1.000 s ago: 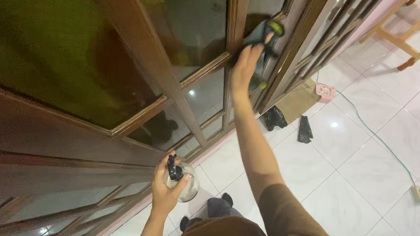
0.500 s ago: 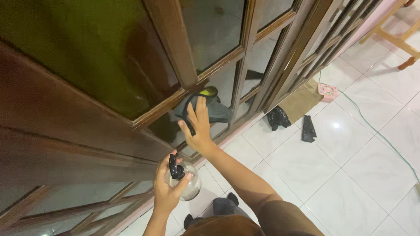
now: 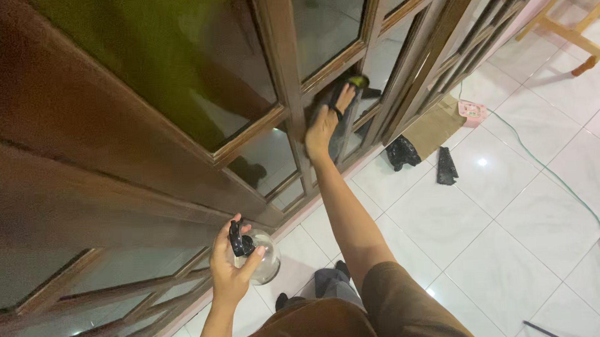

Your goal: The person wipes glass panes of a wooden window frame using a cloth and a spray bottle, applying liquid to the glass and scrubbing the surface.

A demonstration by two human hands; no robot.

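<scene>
The right hand (image 3: pixel 324 124) presses a dark grey cloth (image 3: pixel 341 114) flat against a glass pane (image 3: pixel 351 120) of the brown wooden door (image 3: pixel 148 187), fingers spread over the fabric rather than clenched round it. The cloth is crumpled and dull, with a bright yellow-green edge showing just beyond the fingertips; most of it lies under and just past the palm.

The left hand (image 3: pixel 229 267) is closed round a spray bottle (image 3: pixel 256 256), held upright near the body and well below the right hand. The bottle has a rounded, clear body and a black trigger head (image 3: pixel 238 239); the thumb and fingers wrap its neck and side.

Beyond the right hand, on the white tiled floor (image 3: pixel 515 247), lie two black bags (image 3: pixel 423 159), a piece of cardboard (image 3: pixel 433 125) and a green cable (image 3: pixel 546 173).
</scene>
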